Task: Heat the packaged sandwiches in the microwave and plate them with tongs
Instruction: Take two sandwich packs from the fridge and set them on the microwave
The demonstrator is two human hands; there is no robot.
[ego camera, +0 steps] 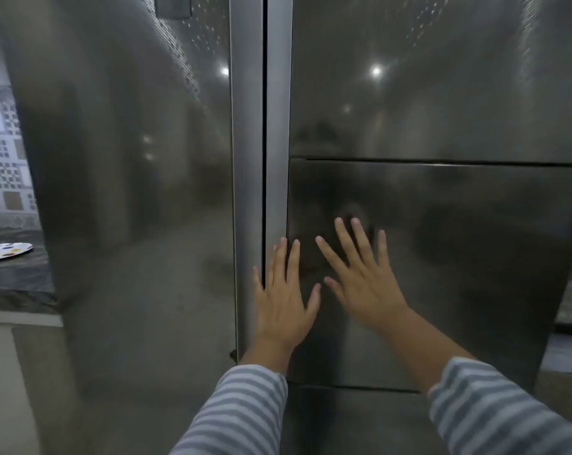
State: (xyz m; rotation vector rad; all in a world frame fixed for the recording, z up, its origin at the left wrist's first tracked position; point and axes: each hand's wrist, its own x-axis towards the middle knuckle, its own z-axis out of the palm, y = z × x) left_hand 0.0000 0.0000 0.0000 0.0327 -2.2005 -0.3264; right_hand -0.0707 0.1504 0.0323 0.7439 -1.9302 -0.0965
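Both hands, left hand [283, 307] and right hand [363, 284], press flat, fingers spread, beside the fridge door [442, 257] edge.

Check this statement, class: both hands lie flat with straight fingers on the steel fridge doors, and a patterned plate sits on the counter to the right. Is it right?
One slip: the patterned plate sits on the counter to the left, as the head view shows. Left hand and right hand do lie flat on the steel fridge doors.

Dark stone counter [15, 274] at left, patterned plate [5, 251] on it.
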